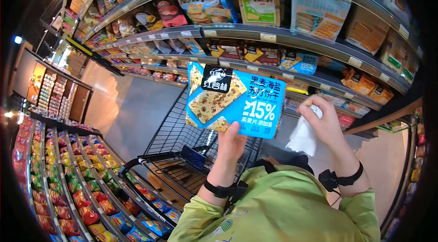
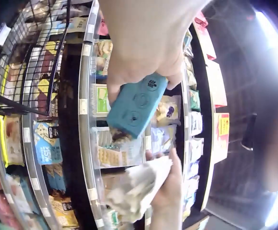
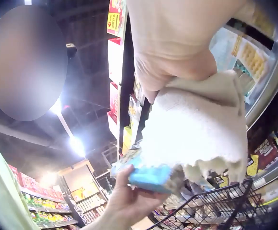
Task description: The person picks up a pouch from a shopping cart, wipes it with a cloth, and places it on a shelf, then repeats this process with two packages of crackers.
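Observation:
A blue cracker package faces up in the head view, its front printed with crackers and white and dark lettering. The left hand grips it from below, thumb on the front. In the left wrist view the left hand holds the package by its sides. To the right, the right hand pinches a crumpled white cloth or tissue, apart from the package. The right wrist view shows the cloth hanging from the right hand, with the package beyond it.
Shelves of packaged biscuits curve across the front. A black wire cart stands below the package, with a phone at its handle side. Snack bags fill another shelf unit at the left. Grey floor shows beyond the cart.

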Available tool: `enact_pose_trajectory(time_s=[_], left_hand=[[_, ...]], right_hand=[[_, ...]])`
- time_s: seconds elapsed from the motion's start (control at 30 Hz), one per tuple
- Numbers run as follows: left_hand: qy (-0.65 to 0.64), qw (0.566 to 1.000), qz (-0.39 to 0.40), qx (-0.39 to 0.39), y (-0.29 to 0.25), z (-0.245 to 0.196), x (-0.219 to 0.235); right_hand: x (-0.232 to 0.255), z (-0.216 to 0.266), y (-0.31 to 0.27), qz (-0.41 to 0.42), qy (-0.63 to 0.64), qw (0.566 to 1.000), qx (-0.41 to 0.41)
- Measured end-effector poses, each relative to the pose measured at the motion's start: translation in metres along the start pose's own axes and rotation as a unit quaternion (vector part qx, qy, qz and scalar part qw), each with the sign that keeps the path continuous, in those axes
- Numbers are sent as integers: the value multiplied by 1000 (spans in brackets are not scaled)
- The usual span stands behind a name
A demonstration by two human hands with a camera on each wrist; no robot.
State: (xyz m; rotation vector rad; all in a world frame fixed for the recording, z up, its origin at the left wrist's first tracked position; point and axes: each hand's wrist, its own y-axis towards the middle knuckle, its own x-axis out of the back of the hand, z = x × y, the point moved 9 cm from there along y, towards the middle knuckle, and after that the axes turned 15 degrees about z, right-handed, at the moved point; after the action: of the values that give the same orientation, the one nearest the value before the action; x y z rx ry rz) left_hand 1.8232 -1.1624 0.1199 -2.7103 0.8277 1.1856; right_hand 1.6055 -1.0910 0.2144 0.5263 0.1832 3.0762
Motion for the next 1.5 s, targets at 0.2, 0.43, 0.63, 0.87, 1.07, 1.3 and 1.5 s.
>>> enact_pose_trajectory(time_s=[0.2, 0.43, 0.63, 0.87, 1.07, 1.3, 1.5], left_hand=[[-101, 993, 39, 38, -2, 5, -8], [-83, 995, 44, 34, 0, 6, -16], [-83, 995, 44, 41, -2, 9, -16], [-173, 982, 69, 28, 3, 10, -19], [-198, 976, 82, 27, 5, 10, -22], [-189, 977, 89, 31, 3, 12, -23], [-145, 983, 101, 40, -3, 12, -15]], right_hand=[[-22, -24, 1, 36, 61, 996, -48], [-36, -21, 4, 76, 59, 994, -56], [-54, -38, -1, 124, 183, 964, -149], [-49, -27, 3, 116, 162, 978, -61], [-45, -20, 3, 115, 106, 987, -25], [-43, -29, 0, 110, 110, 987, -28], [-47, -37, -1, 155, 106, 979, -81]])
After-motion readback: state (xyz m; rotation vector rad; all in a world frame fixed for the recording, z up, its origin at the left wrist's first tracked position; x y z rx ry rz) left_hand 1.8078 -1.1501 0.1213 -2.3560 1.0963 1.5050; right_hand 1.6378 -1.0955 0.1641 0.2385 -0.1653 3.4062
